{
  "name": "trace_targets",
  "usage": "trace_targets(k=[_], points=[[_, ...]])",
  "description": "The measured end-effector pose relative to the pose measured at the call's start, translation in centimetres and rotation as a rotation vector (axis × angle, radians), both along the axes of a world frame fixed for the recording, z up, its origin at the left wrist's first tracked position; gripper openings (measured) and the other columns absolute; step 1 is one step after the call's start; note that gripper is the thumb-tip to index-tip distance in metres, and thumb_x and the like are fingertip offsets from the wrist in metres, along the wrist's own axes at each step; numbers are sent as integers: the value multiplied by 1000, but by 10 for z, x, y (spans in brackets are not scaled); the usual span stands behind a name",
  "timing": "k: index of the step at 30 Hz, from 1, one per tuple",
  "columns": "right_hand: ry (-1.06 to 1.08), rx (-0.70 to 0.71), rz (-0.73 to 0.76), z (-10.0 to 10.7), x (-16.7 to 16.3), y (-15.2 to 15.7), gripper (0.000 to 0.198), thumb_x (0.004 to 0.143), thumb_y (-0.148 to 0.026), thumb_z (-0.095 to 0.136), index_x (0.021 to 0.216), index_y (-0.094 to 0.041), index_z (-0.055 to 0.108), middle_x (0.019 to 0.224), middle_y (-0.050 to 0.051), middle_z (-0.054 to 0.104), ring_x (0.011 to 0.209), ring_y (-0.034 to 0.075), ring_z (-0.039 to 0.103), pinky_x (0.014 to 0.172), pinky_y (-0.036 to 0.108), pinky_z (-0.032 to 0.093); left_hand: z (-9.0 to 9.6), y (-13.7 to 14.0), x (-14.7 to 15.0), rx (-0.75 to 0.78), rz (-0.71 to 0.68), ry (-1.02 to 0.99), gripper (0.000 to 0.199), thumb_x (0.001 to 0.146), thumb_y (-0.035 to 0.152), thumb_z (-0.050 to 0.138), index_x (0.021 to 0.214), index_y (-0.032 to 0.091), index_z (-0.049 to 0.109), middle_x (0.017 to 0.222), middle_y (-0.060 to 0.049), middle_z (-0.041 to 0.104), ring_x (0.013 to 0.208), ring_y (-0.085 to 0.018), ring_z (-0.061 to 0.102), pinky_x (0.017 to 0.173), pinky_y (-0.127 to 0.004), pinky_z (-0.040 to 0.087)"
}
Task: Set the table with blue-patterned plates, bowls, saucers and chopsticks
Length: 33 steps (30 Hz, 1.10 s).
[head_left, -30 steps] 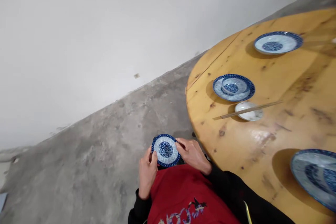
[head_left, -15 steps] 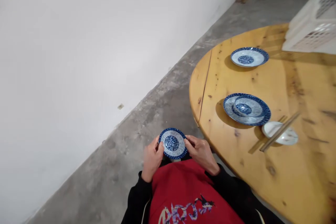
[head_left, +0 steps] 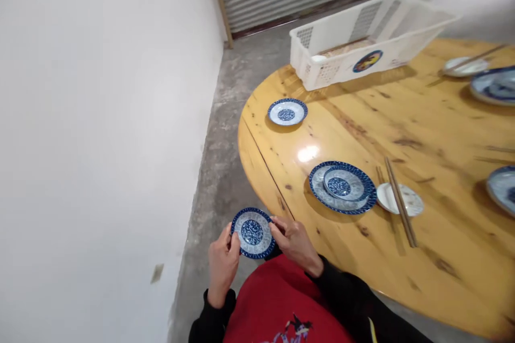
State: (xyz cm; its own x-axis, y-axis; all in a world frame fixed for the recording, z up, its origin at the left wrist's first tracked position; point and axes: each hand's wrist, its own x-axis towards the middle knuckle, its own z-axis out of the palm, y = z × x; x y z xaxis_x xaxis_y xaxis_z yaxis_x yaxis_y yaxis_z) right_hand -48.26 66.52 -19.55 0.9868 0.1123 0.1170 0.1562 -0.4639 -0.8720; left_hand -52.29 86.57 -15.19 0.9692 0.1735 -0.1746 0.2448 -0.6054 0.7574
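Note:
A small blue-and-white plate (head_left: 252, 232) is held in front of my body, its patterned face turned up towards me. My left hand (head_left: 223, 260) pinches its left rim, thumb on top. At the opposite rim, my right hand (head_left: 295, 244) grips it between thumb and fingers. The plate is off the table, beside the table's edge. Nearest on the wooden table (head_left: 306, 246) is a larger blue-rimmed plate (head_left: 316, 185) with a smaller dish (head_left: 339, 187) resting in it. Right of that, wooden chopsticks (head_left: 400, 201) lie across a small white dish (head_left: 414, 204).
Another blue-and-white plate (head_left: 287, 113) sits near the table's far left end. Behind it stands a white plastic basket (head_left: 341, 72) with things inside. More plates (head_left: 502, 187) and chopsticks lie to the right. A white wall (head_left: 100, 118) rises at left.
My view has swung right, bringing more of the table, the whole basket and further place settings into sight. Both hands still hold the small plate.

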Motion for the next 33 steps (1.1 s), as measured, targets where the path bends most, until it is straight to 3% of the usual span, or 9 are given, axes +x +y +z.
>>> trace_targets(k=[7, 11, 16, 18, 27, 30, 33], points=[[36, 40, -239, 11, 76, 9, 37, 92, -38, 44, 68, -19, 64, 58, 4, 63, 53, 15, 57, 56, 26, 37, 18, 10, 127, 52, -269, 14, 42, 98, 37, 42, 123, 15, 69, 78, -4, 72, 65, -15, 64, 64, -23, 50], [82, 20, -407, 12, 101, -5, 37, 92, -42, 44, 70, -19, 64, 62, 5, 66, 55, 16, 59, 58, 27, 38, 17, -11, 189, 35, -453, -2, 37, 96, 30, 45, 119, 18, 70, 83, -4, 73, 74, -16, 67, 72, -23, 50], [140, 34, -645, 12, 131, -20, 39, 90, -48, 46, 71, -19, 63, 56, 2, 60, 51, 16, 56, 54, 27, 39, 16, -44, 266, 143, -695, -48, 27, 93, 23, 46, 95, 18, 73, 68, 1, 63, 60, -12, 55, 65, -22, 41], [166, 65, -726, 13, 150, -22, 38, 89, -49, 47, 75, -18, 65, 56, 2, 60, 51, 16, 56, 51, 26, 38, 16, -55, 300, 170, -775, -54, 25, 93, 24, 48, 94, 18, 72, 65, 2, 60, 59, -12, 53, 63, -22, 38], [190, 133, -1101, 17, 296, -21, 29, 85, -41, 52, 67, -20, 60, 51, -2, 52, 45, 14, 54, 46, 24, 39, 11, -100, 493, 260, -1132, -108, 34, 98, 28, 49, 123, 21, 69, 80, -1, 72, 73, -16, 65, 73, -24, 43], [204, 102, -1219, 7, 346, -28, 26, 83, -36, 51, 64, -20, 57, 50, -2, 53, 45, 15, 56, 48, 25, 42, 0, -127, 554, 293, -1259, -136, 35, 99, 29, 47, 127, 20, 67, 89, -4, 76, 85, -20, 69, 79, -27, 45], [251, 47, -1302, -12, 384, -42, 24, 81, -30, 49, 59, -21, 54, 45, -2, 52, 45, 17, 57, 50, 26, 42, -17, -157, 601, 329, -1384, -159, 32, 99, 29, 46, 118, 20, 70, 97, -7, 77, 94, -24, 70, 82, -29, 45]])
